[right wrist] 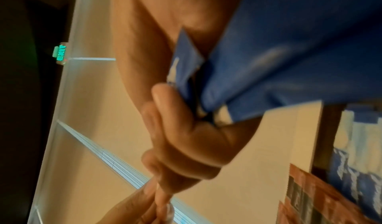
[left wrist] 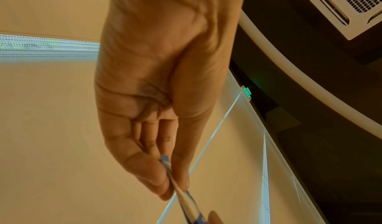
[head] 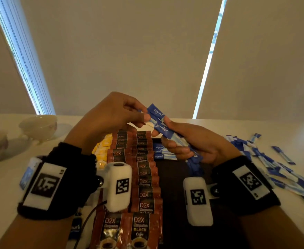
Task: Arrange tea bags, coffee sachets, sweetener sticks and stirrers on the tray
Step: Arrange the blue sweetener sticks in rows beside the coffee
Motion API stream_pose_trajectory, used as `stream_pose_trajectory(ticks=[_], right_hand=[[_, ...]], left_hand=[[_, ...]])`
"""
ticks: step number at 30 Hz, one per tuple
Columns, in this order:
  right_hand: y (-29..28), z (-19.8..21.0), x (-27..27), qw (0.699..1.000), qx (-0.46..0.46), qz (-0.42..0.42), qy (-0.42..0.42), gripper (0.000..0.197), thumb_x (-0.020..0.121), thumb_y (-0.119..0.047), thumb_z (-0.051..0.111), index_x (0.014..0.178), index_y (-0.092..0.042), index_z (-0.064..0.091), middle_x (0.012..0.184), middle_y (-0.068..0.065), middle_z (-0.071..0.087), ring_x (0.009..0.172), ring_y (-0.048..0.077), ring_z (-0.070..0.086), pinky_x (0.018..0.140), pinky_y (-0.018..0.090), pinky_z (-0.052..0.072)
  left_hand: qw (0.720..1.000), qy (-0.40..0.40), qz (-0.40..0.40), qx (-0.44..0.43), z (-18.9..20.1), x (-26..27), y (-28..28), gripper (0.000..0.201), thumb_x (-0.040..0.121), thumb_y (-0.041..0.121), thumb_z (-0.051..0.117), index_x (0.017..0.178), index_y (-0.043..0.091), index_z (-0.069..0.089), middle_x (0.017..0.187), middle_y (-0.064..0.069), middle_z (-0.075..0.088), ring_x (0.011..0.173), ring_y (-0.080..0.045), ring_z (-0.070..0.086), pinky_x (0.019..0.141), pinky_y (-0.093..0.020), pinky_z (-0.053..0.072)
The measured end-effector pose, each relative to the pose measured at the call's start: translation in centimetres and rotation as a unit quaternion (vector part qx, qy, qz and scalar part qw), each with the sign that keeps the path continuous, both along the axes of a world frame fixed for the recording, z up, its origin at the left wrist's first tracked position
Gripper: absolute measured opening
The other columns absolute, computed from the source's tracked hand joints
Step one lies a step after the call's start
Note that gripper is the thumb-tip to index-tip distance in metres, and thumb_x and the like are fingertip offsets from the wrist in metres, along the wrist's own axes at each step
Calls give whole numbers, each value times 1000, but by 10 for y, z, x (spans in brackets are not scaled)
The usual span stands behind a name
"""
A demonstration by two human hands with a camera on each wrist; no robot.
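Observation:
Above the dark tray (head: 176,178), my right hand (head: 187,142) grips a bundle of blue sweetener sticks (head: 181,141); the right wrist view shows that bundle (right wrist: 289,56) close up in my curled fingers. My left hand (head: 118,112) pinches the top blue stick (head: 155,112) of the bundle between thumb and fingers, and the left wrist view shows that stick (left wrist: 186,198) edge-on. On the tray lie two long rows of brown coffee sachets (head: 144,177), yellow tea bags (head: 102,150) at their left and three blue sticks (head: 163,151) at their right.
A loose heap of blue sweetener sticks (head: 273,164) lies on the white table to the right of the tray. Two pale bowls (head: 39,124) stand at the far left. Window blinds rise behind the table.

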State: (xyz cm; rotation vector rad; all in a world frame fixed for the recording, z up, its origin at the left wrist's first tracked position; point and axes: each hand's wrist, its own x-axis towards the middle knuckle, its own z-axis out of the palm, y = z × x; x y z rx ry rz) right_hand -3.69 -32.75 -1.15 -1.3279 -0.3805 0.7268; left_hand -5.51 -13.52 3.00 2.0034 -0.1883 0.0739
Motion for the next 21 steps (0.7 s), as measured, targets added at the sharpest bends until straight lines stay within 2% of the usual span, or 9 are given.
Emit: stream_pose_trajectory(ticks=[3, 5, 8, 11, 13, 15, 18, 21], right_hand=[[-5, 4, 0, 999, -29, -5, -41, 39, 90, -43, 39, 98, -11, 58, 56, 0, 45, 33, 2, 30, 32, 14, 23], [-10, 7, 0, 997, -47, -11, -60, 40, 86, -44, 42, 101, -9, 56, 57, 0, 45, 33, 2, 30, 32, 13, 24], [-18, 10, 2, 996, -48, -23, -76, 36, 87, -41, 43, 95, -10, 59, 60, 2, 45, 34, 2, 31, 31, 12, 26], [-26, 13, 2, 995, -45, -32, -82, 34, 88, -41, 42, 94, -10, 57, 61, 2, 45, 35, 3, 33, 30, 12, 28], [-28, 14, 3, 995, -48, -34, -83, 33, 89, -40, 42, 95, -10, 56, 61, 2, 45, 36, 3, 33, 31, 12, 28], [-27, 14, 3, 995, -49, -30, -85, 32, 91, -39, 41, 95, -11, 55, 62, 2, 45, 36, 3, 33, 32, 13, 28], [-24, 15, 1, 994, -60, -23, -93, 31, 92, -38, 40, 95, -11, 55, 62, 2, 45, 36, 3, 33, 31, 12, 28], [-22, 15, 0, 992, -73, -24, -103, 30, 92, -38, 40, 93, -12, 55, 62, 2, 44, 36, 4, 32, 32, 14, 26]], left_hand=[[1000, -9, 3, -9, 0, 1, 1, 14, 81, 11, 69, 95, 12, 68, 76, -6, 70, 63, -9, 65, 53, -15, 52], [1000, -14, 5, -3, 0, 2, 2, 13, 82, 13, 68, 94, 15, 69, 80, -6, 70, 66, -9, 65, 52, -14, 52], [999, -35, 19, -14, 1, 3, 5, 10, 85, 13, 65, 92, 17, 70, 82, -4, 69, 66, -7, 63, 52, -13, 50], [993, -44, 38, -98, 5, 2, 10, 7, 85, 7, 62, 86, 10, 69, 85, -8, 69, 64, -8, 67, 56, -14, 52], [987, -27, 35, -155, 7, 1, 10, 7, 87, 2, 59, 83, 4, 64, 90, -14, 68, 70, -13, 71, 60, -17, 56], [986, -11, 22, -166, 7, 0, 6, 6, 88, -1, 56, 84, 2, 59, 93, -18, 67, 76, -18, 72, 64, -21, 58], [995, -10, -14, -103, 4, -2, -3, 15, 86, -4, 59, 97, 8, 58, 92, -18, 68, 79, -20, 72, 66, -26, 60], [997, -25, -42, 56, -2, -2, -11, 37, 86, 1, 62, 115, 23, 54, 90, -9, 67, 77, -17, 70, 69, -30, 59]])
